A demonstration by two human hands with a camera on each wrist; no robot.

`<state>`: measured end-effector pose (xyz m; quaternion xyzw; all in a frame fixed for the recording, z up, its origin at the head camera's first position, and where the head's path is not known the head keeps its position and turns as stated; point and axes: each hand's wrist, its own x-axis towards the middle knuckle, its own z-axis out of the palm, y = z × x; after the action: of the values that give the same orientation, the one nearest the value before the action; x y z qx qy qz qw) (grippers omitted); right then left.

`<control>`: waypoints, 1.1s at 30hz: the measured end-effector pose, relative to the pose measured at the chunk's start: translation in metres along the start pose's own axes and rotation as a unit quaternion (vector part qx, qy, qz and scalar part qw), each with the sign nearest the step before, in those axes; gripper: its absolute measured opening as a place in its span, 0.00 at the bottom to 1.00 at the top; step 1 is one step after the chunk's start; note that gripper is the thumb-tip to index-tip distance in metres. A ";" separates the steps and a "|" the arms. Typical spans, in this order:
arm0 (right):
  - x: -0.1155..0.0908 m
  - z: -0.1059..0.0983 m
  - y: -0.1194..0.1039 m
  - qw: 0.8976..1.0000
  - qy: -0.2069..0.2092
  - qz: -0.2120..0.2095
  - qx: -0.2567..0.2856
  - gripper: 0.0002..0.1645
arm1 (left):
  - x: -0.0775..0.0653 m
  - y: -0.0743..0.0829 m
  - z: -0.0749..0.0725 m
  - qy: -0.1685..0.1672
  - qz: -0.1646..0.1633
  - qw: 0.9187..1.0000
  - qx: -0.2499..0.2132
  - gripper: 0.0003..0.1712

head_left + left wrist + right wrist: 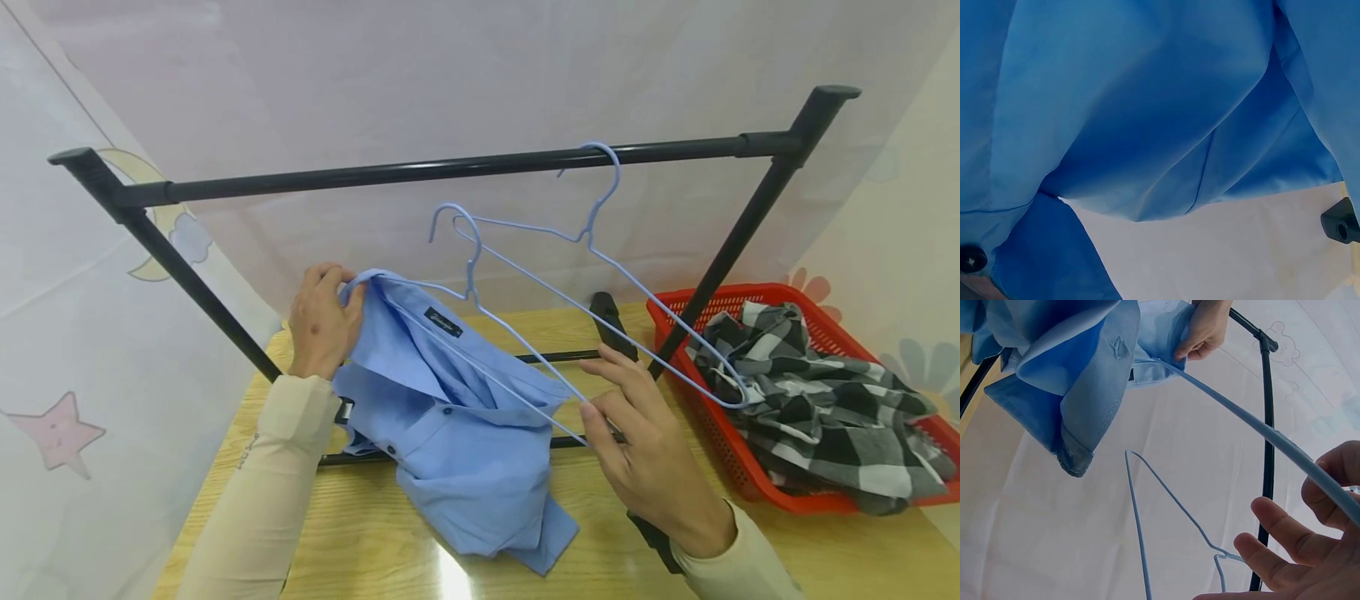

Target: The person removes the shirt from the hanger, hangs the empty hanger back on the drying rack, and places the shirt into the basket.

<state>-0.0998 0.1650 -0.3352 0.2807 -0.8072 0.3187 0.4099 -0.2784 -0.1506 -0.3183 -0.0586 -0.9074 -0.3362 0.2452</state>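
Fingers: L hand (324,325) clamped on shirt (480,475), ctr; R hand (648,446) pinching 1 hanger (471,283); red basket (723,442), lower R, w/ checked cloth (847,408).

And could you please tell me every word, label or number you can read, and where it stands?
No text can be read with certainty.
Dark neck label inside the blue shirt: light script, too blurred to read.
Black-and-white patch at the shirt's edge: too small to read.
Marks on the cream left sleeve: too small to tell.
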 end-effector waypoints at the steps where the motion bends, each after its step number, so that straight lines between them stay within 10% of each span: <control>1: 0.000 0.000 0.000 1.000 0.000 0.000 -0.001 0.28 | 0.000 0.000 0.000 -0.002 -0.004 1.000 0.001 0.13; 33: -0.002 -0.011 -0.004 1.000 -0.008 0.005 -0.019 0.26 | 0.003 -0.015 0.005 -0.035 -0.066 0.997 0.016 0.14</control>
<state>-0.0908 0.1709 -0.3313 0.2718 -0.8175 0.3033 0.4073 -0.2873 -0.1594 -0.3288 -0.0061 -0.9227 -0.3344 0.1915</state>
